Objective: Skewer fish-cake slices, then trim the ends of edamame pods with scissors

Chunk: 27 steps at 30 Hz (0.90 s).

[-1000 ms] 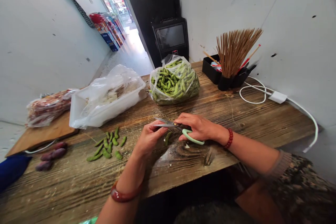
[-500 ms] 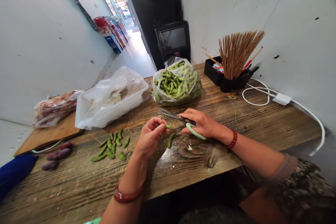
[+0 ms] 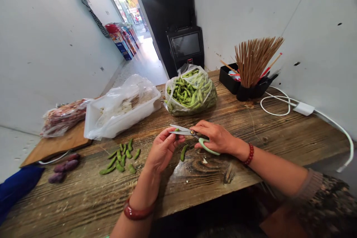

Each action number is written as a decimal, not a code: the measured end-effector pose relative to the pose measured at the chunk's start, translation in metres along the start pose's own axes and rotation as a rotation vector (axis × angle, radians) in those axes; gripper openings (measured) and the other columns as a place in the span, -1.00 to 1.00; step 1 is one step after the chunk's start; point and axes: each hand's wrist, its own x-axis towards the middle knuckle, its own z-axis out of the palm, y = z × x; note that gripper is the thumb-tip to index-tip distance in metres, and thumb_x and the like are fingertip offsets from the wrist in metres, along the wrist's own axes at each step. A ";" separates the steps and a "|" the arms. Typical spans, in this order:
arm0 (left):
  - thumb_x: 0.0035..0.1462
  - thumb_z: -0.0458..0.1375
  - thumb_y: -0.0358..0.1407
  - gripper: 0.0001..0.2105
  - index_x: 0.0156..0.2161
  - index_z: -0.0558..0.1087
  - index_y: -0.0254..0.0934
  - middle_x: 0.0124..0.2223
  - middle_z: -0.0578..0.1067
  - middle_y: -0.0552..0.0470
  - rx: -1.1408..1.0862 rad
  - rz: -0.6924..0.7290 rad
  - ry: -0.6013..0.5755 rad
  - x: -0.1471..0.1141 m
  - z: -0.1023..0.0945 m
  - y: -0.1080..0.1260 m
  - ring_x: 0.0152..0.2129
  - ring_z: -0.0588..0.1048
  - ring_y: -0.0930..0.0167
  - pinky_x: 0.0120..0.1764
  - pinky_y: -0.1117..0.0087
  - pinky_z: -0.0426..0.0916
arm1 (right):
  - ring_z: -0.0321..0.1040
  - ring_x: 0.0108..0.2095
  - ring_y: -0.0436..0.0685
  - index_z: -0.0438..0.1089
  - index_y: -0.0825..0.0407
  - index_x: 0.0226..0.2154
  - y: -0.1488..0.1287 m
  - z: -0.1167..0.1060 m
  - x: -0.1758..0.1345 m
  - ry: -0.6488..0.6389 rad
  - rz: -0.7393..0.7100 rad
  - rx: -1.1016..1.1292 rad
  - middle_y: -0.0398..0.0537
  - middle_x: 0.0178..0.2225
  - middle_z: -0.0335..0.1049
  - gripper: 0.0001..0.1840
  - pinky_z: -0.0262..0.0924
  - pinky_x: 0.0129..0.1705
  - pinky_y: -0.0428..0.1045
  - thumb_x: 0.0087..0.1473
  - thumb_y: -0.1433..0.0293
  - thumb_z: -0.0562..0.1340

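Note:
My left hand pinches a green edamame pod, most of it hidden by the fingers. In my right hand is a pair of scissors with pale green handles. Their blades are parted and reach left to the pod at my left fingertips. One loose edamame pod lies on the wooden table just below the hands. Left of my left hand, several more pods rest in a small group. Behind the hands stands an open plastic bag full of pods.
A white plastic tub with a bag in it stands at the back left, beside bagged meat on a cutting board. Purple tubers lie nearer. At the right are skewers in a black holder and a white cable.
The scissors have swung their opened blades over to the pod in my left hand. The whole view has shifted slightly, with things appearing a little lower and further right.

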 end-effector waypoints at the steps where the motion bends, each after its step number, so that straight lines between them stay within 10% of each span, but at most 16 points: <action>1: -0.07 0.37 -0.34 -0.78 -0.24 0.54 -0.29 -0.29 0.58 0.01 0.017 -0.008 -0.014 -0.001 0.000 -0.001 -0.40 0.55 0.42 -0.23 0.36 0.48 | 0.37 -0.16 0.16 0.26 0.05 0.12 0.000 0.000 0.000 0.000 0.001 -0.003 0.08 -0.10 0.35 -0.42 0.32 -0.15 0.03 0.07 0.27 0.32; 27: 0.00 0.31 -0.24 -0.83 -0.30 0.55 -0.28 -0.37 0.53 0.01 0.343 0.128 -0.028 -0.005 0.007 -0.006 -0.42 0.47 0.41 -0.33 0.39 0.43 | 0.34 -0.18 0.15 0.27 0.07 0.10 -0.003 -0.001 0.001 -0.018 -0.006 0.114 0.06 -0.15 0.33 -0.37 0.30 -0.13 0.04 0.02 0.22 0.36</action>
